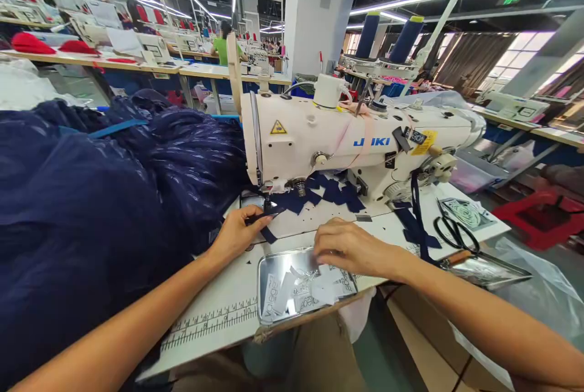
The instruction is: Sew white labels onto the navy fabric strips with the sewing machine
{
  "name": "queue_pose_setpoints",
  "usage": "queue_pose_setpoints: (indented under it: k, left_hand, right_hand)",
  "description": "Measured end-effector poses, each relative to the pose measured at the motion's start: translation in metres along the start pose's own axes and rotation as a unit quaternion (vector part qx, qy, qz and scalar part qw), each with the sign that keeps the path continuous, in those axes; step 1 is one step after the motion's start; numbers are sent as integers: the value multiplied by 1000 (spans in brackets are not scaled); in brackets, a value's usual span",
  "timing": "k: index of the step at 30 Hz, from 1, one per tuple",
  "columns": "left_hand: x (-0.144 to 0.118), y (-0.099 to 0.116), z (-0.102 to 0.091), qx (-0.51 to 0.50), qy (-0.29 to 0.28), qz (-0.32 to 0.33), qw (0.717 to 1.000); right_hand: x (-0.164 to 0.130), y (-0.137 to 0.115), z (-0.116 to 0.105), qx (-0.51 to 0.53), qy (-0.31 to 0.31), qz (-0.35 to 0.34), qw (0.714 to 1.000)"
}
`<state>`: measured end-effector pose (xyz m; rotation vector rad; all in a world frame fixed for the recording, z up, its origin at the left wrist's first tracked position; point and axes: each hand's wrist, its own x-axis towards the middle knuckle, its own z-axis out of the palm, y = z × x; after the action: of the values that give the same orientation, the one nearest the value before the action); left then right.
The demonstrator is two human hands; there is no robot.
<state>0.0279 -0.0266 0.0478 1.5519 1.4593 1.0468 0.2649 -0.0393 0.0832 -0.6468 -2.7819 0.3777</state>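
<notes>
Holding a small navy fabric piece (264,217) at the needle of the white Juki sewing machine (347,142), left hand (237,234) has its fingers pinched together on that piece, right under the presser foot near the middle of the tabletop (219,301). Right hand (349,249) rests palm down over the far edge of one metal tray (264,282); fingers curled onto the labels, cannot tell if anything is gripped.

Counts:
- 1 tray, at the near edge of the tabletop, holding a loose heap of white woven labels (305,294) with grey lettering; too jumbled to count.
- 1 pair of black scissors (454,234) toward the right edge, blades closed.
- 2 dark blue thread cones (406,39) standing behind the machine.
- A scatter of cut navy fabric pieces (333,192) under the machine arm, overlapping, count unclear.
- 1 navy strip (416,209) hanging from the machine's right end down onto the tabletop.
- 1 printed ruler scale (214,322) along the near left edge.

The held piece: dark navy, small, flat, one pointed corner sticking out below the fingers toward the near edge.

A big heap of dark navy garment fabric (91,197) fills the left side, spilling over the left edge of the tabletop. One clear plastic bag (542,294) lies off the right corner.
</notes>
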Motion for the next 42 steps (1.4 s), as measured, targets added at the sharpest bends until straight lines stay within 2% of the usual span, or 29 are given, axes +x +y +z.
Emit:
queue_pose_setpoints:
  k: [3,6,8,11,14,16,17,20,23,27,31,34,36,38,40,42]
  left_hand:
    - [-6,1,0,-13,8,1,1000]
    - [-12,5,5,-25,6,19,999]
    - [-16,9,7,-43,-6,3,999]
    - [-21,15,8,-91,-23,-39,995]
    - [-25,21,6,-145,-62,-68,985]
    - [-28,23,3,-173,-92,-83,977]
    - [-30,23,2,-185,-102,-88,973]
    - [-36,23,-4,-223,-123,-97,962]
    - [-42,24,-11,-276,-131,-107,946]
    - [-47,30,-17,-309,-129,-111,936]
    - [-46,29,-15,-265,-88,-106,954]
    - [-44,23,-12,-251,-57,-123,959]
    - [-44,20,-11,-258,-52,-129,956]
    - [-44,19,-11,-255,-47,-127,957]
    - [-44,20,-11,-238,-40,-120,963]
    - [-44,20,-10,-215,-30,-111,970]
  right_hand:
    - [1,-7,6,14,-76,8,997]
    - [-2,-5,18,51,-64,11,997]
    - [-4,-3,23,86,-4,10,996]
    - [-3,-1,23,86,149,12,985]
    - [6,-4,18,2,304,-32,952]
    - [18,-7,16,-88,363,-101,922]
    - [24,-8,16,-138,373,-142,906]
    - [43,-11,17,-267,345,-255,863]
    - [56,-12,19,-317,314,-310,840]
    - [63,-8,19,-333,287,-332,835]
    - [63,-4,20,-327,259,-346,840]
    - [60,-5,28,-265,280,-295,874]
    - [59,-7,36,-157,326,-182,914]
    - [61,-10,42,8,347,-22,937]
    - [65,-14,45,183,311,113,926]
    - [70,-17,45,327,246,180,895]
